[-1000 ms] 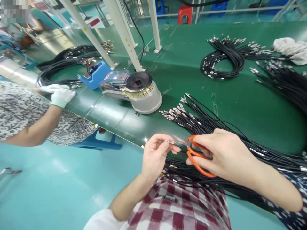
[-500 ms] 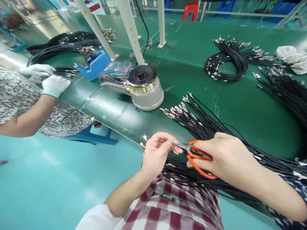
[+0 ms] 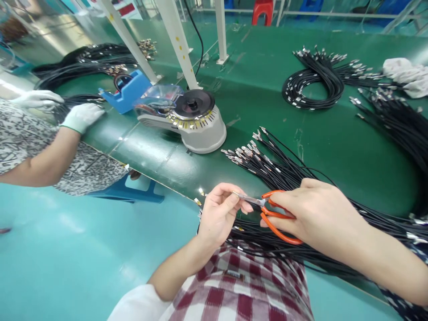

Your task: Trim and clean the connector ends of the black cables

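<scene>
Orange-handled scissors (image 3: 272, 213) sit in our right hand (image 3: 316, 207), blades (image 3: 250, 199) reaching our left hand (image 3: 217, 214), pinched on something we cannot make out; a slip could cut us.

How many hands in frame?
4 visible. Wearer's left hand is at the tip of the orange-handled scissors; right hand holds them. A co-worker's white-gloved hand and second gloved hand are at picture left, by black cables. Others may be hidden.

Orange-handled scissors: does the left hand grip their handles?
No, the right hand grips the orange handles, blades toward the left hand.
</scene>
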A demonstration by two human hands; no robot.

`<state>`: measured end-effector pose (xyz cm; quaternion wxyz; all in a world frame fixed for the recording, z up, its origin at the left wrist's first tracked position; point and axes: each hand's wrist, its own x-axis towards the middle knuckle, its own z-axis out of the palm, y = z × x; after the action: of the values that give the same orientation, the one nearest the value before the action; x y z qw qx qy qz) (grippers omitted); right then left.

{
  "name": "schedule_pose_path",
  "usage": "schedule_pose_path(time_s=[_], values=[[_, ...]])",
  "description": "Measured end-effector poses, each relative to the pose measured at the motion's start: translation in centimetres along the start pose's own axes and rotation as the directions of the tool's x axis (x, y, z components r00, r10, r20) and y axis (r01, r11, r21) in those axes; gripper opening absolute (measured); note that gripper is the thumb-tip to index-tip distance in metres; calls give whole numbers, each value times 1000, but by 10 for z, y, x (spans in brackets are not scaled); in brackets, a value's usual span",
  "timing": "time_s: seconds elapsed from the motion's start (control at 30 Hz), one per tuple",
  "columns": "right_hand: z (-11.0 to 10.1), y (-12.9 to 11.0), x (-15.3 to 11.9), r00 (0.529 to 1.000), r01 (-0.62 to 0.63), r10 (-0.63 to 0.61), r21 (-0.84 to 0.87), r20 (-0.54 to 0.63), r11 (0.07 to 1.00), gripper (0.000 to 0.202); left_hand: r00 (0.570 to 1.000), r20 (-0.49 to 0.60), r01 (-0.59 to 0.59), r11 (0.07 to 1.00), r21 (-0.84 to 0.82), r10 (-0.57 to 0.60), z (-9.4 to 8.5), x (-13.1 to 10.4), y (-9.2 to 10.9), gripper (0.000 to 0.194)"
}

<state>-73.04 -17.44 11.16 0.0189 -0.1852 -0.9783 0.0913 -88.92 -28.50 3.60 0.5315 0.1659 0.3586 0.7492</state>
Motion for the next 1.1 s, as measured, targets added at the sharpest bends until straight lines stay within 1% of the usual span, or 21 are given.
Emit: schedule_pose_path(time_s=[0.13,0.27,0.4,0.47,0.6,0.67,0.87,1.03,1.1], values=[[1,1,2,1000,-1,0,31,24,1000,37,1000,-20,3,1000,-5,-3,0,0,-1,9],[3,4,4,999,-25,24,37,44,999,34,999,-39,31,999,-18,-32,1,1,-1,12],[0,7,5,991,-53,27,197,130,979,32,998,-37,45,998,-33,-46,2,2,0,15],[-1,7,5,992,-63,37,223,121,973,35,998,-40,50,998,-26,-51,3,2,0,17],[-2,7,6,998,-43,33,178,57,983,36,998,-46,49,999,-17,-50,3,3,-1,17],[-2,7,6,998,-44,36,155,56,987,35,998,-40,47,999,-18,-48,2,3,-1,15],[0,6,6,999,-40,37,86,32,996,42,999,-37,34,999,-29,-35,1,3,-3,11],[4,3,7,998,-37,35,38,43,999,43,997,-66,36,999,-5,-37,0,4,-4,14],[5,2,8,997,-51,46,83,61,995,41,996,-73,41,999,0,-41,-1,5,-4,17]])
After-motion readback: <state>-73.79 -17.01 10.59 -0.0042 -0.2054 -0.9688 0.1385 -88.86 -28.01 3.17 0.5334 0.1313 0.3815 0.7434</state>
